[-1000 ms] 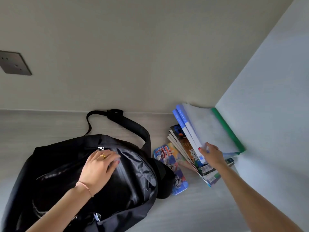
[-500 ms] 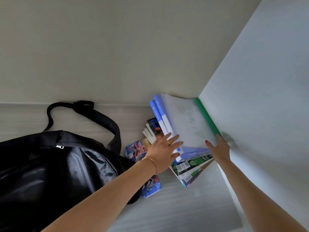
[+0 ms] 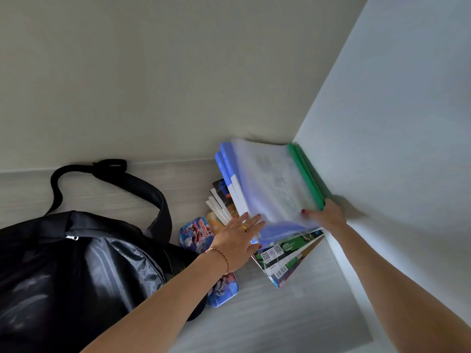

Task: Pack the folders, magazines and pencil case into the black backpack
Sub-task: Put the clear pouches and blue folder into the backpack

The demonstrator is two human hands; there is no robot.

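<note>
A stack of folders (image 3: 270,184), translucent with blue and green spines, lies on a pile of magazines (image 3: 285,256) in the corner of the desk. My left hand (image 3: 239,240) grips the near left edge of the folders, thumb under them. My right hand (image 3: 328,215) holds their near right corner by the green spine. The folders' near edge is tilted up off the magazines. A blue printed pencil case (image 3: 196,233) lies left of the pile, partly under my left forearm. The black backpack (image 3: 76,271) lies flat at the left, its strap (image 3: 153,189) looped toward the wall.
The light wooden desk (image 3: 254,322) meets a beige back wall (image 3: 153,85) and a white side panel (image 3: 395,149) at the right. The pile sits tight in that corner.
My left hand left the backpack and came to the folders. My right hand slid to their right corner. The folders' near edge has risen a little.
</note>
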